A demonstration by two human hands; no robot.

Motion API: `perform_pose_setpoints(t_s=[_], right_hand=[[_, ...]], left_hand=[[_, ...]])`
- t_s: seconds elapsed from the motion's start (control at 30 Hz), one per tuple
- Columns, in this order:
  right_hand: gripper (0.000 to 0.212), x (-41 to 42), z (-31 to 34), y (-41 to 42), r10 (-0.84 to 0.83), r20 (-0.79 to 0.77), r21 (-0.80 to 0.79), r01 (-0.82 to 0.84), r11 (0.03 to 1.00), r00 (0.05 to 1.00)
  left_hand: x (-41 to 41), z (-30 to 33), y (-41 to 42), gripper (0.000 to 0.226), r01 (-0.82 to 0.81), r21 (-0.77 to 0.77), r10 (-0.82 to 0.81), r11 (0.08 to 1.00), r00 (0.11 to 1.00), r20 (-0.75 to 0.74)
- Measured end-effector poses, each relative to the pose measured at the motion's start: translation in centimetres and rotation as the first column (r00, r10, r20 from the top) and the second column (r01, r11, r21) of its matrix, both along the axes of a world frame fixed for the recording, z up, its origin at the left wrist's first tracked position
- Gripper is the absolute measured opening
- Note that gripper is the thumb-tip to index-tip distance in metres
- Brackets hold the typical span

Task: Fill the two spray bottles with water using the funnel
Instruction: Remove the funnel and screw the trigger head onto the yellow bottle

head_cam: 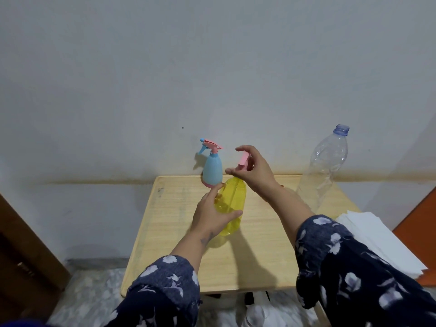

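Observation:
A yellow translucent spray bottle (232, 204) stands on the wooden table (259, 244), slightly tilted. My left hand (212, 215) wraps around its body. My right hand (251, 172) grips its pink spray head (243, 161) at the neck. Behind it, near the wall, a blue spray bottle (212, 169) with a pink and blue trigger head stands upright. A large clear plastic bottle (325, 166) with no cap stands at the table's right side and looks empty. No funnel is visible.
A stack of white paper sheets (382, 241) lies at the table's right edge. The wall is close behind the table. A brown wooden panel (26, 256) stands at the left, an orange surface (420, 220) at the right.

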State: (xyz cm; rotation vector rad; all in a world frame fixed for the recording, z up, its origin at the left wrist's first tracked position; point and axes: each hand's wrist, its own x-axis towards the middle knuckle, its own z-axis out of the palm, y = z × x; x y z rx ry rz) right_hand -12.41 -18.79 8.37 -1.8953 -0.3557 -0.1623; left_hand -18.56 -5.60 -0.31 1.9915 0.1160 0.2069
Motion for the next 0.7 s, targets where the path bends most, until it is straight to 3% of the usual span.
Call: perform_pose_setpoints(t_s=[0.1, 0.2, 0.37, 0.47, 0.57, 0.7], right_hand=[[0.057, -0.3, 0.2, -0.2, 0.095, -0.062, -0.061, -0.098, 0.993, 0.994], [0.069, -0.5, 0.7, -0.4, 0.181, -0.177, -0.021, -0.188, 0.982, 0.967], [0.048, -1.2, -0.5, 0.5, -0.052, 0.016, -0.081, 0.053, 0.995, 0.999], [0.047, -1.5, -0.3, 0.7, 0.017, -0.048, -0.058, -0.02, 0.998, 0.999], [0.063, -1.6, 0.5, 0.2, 0.117, -0.175, 0.06, -0.108, 0.992, 0.978], [0.049, -1.8, -0.1, 0.1, -0.07, 0.012, -0.094, 0.071, 0.993, 0.997]], left_hand=[[-0.3, -0.2, 0.1, 0.08, -0.022, 0.003, 0.022, 1.0, 1.0, 0.0], [-0.6, -0.4, 0.3, 0.08, -0.041, 0.003, 0.041, 0.999, 0.999, 0.006], [-0.9, -0.1, -0.6, 0.081, -0.059, 0.053, 0.059, 0.997, 0.998, 0.011], [-0.8, -0.2, -0.7, 0.08, -0.073, 0.043, 0.073, 0.996, 0.997, 0.011], [-0.9, -0.4, -0.9, 0.082, -0.084, 0.019, 0.084, 0.996, 0.996, -0.005], [-1.2, -0.3, -1.8, 0.08, -0.093, 0.045, 0.093, 0.995, 0.996, 0.002]])
